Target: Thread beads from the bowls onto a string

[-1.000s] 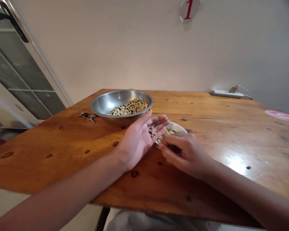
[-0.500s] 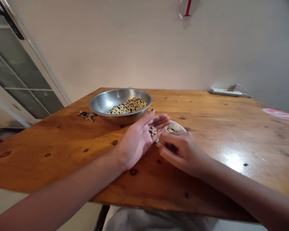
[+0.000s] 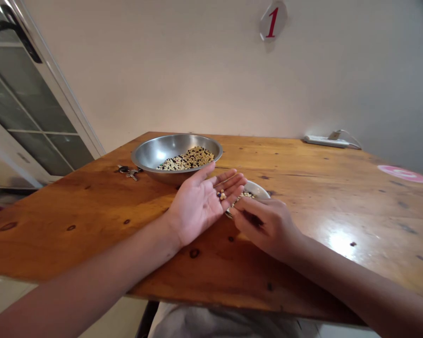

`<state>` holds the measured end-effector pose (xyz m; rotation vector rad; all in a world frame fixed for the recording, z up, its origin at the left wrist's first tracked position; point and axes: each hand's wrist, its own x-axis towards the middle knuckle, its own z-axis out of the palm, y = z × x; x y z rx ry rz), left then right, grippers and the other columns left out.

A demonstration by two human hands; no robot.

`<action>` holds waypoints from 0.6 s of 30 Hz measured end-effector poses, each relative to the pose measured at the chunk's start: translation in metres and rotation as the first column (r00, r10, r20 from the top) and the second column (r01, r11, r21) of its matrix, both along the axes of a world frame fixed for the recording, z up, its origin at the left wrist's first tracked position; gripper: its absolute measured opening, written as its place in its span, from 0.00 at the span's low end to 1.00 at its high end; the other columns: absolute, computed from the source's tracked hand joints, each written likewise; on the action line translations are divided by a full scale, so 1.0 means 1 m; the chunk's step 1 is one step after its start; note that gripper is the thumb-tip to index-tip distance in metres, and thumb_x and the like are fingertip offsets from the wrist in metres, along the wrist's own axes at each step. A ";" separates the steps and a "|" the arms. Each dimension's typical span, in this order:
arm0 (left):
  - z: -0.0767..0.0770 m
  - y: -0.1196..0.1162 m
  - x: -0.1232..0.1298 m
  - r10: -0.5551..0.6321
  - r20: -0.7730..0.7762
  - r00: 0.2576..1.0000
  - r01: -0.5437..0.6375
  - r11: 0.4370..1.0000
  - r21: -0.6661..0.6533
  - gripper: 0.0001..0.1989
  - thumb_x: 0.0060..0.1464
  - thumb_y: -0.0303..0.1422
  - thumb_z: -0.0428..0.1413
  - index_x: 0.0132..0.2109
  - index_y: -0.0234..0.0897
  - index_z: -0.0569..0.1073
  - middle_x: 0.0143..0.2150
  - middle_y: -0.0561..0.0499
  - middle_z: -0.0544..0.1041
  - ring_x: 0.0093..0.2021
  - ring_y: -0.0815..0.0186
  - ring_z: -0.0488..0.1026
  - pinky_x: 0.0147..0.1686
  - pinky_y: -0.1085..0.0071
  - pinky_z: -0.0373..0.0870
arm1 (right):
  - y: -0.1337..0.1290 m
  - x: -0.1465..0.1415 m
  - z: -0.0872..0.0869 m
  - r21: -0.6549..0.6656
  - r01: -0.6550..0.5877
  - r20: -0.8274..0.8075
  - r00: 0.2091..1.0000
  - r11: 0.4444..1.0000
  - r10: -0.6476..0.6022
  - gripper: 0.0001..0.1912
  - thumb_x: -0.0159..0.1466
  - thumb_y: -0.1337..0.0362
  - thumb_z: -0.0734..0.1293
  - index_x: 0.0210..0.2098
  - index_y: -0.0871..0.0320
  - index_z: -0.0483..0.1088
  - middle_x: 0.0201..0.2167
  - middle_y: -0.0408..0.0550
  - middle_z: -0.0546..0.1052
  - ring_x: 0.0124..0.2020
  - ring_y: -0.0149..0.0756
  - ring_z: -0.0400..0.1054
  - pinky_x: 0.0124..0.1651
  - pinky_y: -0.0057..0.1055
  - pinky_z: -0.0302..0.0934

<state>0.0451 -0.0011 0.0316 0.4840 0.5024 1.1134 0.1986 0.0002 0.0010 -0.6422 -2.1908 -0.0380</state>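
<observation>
Nearby, keys (image 3: pixel 129 172) beside steel bowl (image 3: pixel 169 146)

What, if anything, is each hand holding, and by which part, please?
The left hand holds a few beans loose on its open palm. The right hand is curled at the dish rim; whether its fingers hold anything cannot be told.

You face a cream plaster wall (image 3: pixel 162 80) with a small sign (image 3: pixel 272 21) high on it, bearing a red numeral 1. On your left stands a glass-paneled door (image 3: pixel 31 98) in a white frame. The knotted wooden table (image 3: pixel 74 206) meets the wall, where a white power strip (image 3: pixel 326 141) lies. A pink round sticker (image 3: pixel 403 174) marks the table's right side, light glares on its varnish, and pale floor (image 3: pixel 120 314) shows below.
</observation>
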 end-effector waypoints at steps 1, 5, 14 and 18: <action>0.000 0.001 0.000 0.016 -0.024 1.000 -0.017 1.000 -0.015 0.14 0.60 0.34 0.47 0.40 0.26 0.71 0.37 0.42 0.74 0.39 0.66 0.74 0.40 0.74 0.73 | 0.000 0.001 0.000 0.003 0.007 -0.015 1.000 1.000 -0.007 0.13 0.61 0.72 0.59 0.20 0.56 0.57 0.15 0.36 0.56 0.17 0.24 0.47 0.21 0.23 0.45; 0.000 0.004 -0.003 -0.019 -0.082 0.996 0.015 0.999 -0.045 0.12 0.59 0.33 0.48 0.34 0.28 0.69 0.26 0.51 0.65 0.24 0.74 0.65 0.25 0.79 0.68 | -0.001 0.005 0.001 -0.058 0.039 -0.117 0.992 0.998 -0.046 0.12 0.62 0.70 0.60 0.22 0.57 0.59 0.16 0.36 0.56 0.17 0.24 0.49 0.21 0.23 0.46; -0.003 -0.001 -0.004 0.034 -0.394 0.918 0.066 0.969 0.238 0.11 0.58 0.35 0.53 0.29 0.34 0.66 0.19 0.62 0.46 0.16 0.78 0.42 0.13 0.83 0.40 | 0.002 0.008 0.004 -0.213 -0.040 -0.185 0.983 0.976 -0.001 0.13 0.63 0.67 0.60 0.22 0.58 0.61 0.16 0.37 0.59 0.18 0.24 0.51 0.21 0.23 0.48; -0.008 -0.003 -0.003 0.222 -0.526 0.821 0.059 0.884 0.464 0.11 0.58 0.40 0.52 0.36 0.36 0.72 0.19 0.61 0.48 0.17 0.77 0.43 0.16 0.80 0.43 | 0.001 0.007 0.004 -0.200 -0.025 -0.181 0.983 0.980 -0.012 0.13 0.63 0.68 0.60 0.22 0.58 0.61 0.16 0.37 0.58 0.18 0.24 0.51 0.21 0.22 0.47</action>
